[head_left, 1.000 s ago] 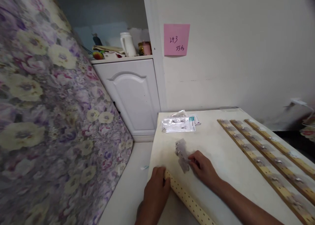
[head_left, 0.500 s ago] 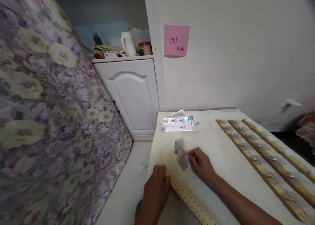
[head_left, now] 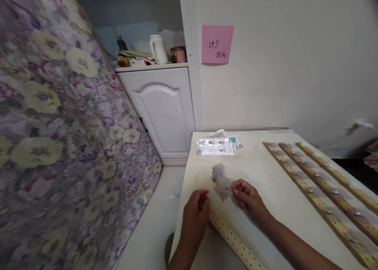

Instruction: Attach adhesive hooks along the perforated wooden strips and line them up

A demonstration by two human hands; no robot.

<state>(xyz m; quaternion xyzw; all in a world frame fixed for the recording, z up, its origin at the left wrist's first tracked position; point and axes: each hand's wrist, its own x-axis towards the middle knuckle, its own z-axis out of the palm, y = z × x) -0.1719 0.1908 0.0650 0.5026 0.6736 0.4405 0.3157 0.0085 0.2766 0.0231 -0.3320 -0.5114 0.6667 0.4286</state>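
Note:
My left hand [head_left: 195, 213] rests with curled fingers on the near end of a pale perforated wooden strip [head_left: 233, 240] that lies on the cream table [head_left: 265, 175]. My right hand [head_left: 247, 197] is just to the right, its fingers pinched on a small clear plastic piece at the edge of a little pile of clear adhesive hooks [head_left: 221, 181]. Both hands are close together near the table's left front corner.
A clear packet of hooks [head_left: 217, 147] lies at the table's far left. Three wooden strips with hooks on them [head_left: 319, 183] lie on the right. A flowered mattress [head_left: 59, 136] leans on the left, a white cabinet [head_left: 159, 108] behind, a pink note [head_left: 217, 44] on the wall.
My right hand has lifted slightly from the pile with a clear piece pinched in its fingers. My left hand has shifted a little along the strip's end. The camera view has drifted.

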